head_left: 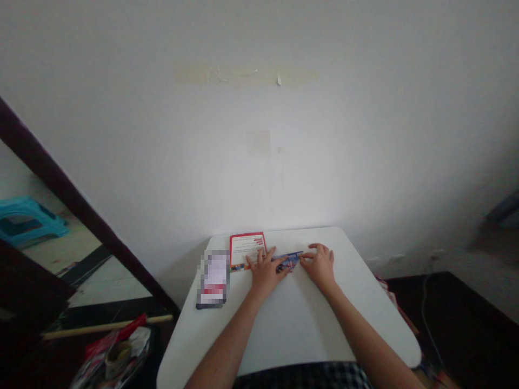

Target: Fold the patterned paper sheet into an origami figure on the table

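A small blue printed paper with colourful pictures lies on the white table, between my two hands. My left hand rests with its fingers spread; its thumb and index finger touch the left part of the paper. Its other fingers reach over the lower right corner of a red-bordered white card with printed text. At the paper's right end, my right hand pinches the edge between thumb and index finger, with the other fingers curled above.
A phone, its screen pixelated, lies left of the card. The table's far edge meets a white wall. A dark-framed mirror leans at the left, reflecting a blue stool. A filled bag stands on the floor below.
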### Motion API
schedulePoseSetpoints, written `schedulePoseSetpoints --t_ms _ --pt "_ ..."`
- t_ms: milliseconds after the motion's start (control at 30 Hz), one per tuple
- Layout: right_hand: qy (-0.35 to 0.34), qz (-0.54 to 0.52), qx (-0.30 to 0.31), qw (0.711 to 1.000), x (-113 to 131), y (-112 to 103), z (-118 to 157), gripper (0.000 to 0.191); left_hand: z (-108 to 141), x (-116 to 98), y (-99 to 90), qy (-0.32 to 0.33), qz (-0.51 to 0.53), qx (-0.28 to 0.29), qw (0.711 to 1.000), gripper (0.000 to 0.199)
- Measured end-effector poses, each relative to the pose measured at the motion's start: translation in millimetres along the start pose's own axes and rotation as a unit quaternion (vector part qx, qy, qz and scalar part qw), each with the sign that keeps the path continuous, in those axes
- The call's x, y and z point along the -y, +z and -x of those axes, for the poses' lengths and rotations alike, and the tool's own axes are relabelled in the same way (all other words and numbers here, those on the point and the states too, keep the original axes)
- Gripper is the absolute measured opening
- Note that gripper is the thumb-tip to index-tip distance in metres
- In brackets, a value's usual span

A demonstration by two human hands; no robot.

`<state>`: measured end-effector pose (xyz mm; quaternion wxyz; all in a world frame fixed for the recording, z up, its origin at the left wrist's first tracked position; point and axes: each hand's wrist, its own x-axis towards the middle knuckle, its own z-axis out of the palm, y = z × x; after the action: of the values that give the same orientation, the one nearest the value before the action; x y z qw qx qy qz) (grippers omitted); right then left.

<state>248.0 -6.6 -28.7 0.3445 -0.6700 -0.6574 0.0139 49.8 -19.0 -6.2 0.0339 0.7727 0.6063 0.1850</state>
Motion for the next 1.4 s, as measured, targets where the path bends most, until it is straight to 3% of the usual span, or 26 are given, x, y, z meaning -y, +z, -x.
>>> schedulePoseSetpoints --t_ms 400,567,833,933,1100,1300,1400 --pt "0.027 0.046 -0.048 0.997 -3 1 -8 0.021 0 2 2.6 0.008 0.003 0.000 1.000 0.040" --pt "0.026 0.047 -0.037 0.998 -2 0 -5 0.021 2 3 4.6 0.020 0.009 -0.005 1.000 0.041" --pt "0.014 0.040 -0.039 0.998 -5 -1 -1 0.019 -2 14 7.5 0.035 0.028 0.010 0.999 0.066" --pt "0.014 0.033 -0.027 0.999 -7 -1 -2 0.020 -2 16 6.0 0.032 0.032 0.016 0.999 0.065" --pt "-0.011 0.012 -0.021 1.000 -11 0 -4 0.021 0 12 -0.2 0.021 0.036 0.009 0.999 0.055" --pt "-0.078 -0.013 -0.003 0.997 -12 -2 -4 0.036 -1 10 -1.1 0.019 0.052 0.005 0.998 0.050" --pt "-0.096 -0.016 0.005 0.995 -12 -2 -4 0.025 -1 12 1.3 0.023 0.051 0.003 0.998 0.048"
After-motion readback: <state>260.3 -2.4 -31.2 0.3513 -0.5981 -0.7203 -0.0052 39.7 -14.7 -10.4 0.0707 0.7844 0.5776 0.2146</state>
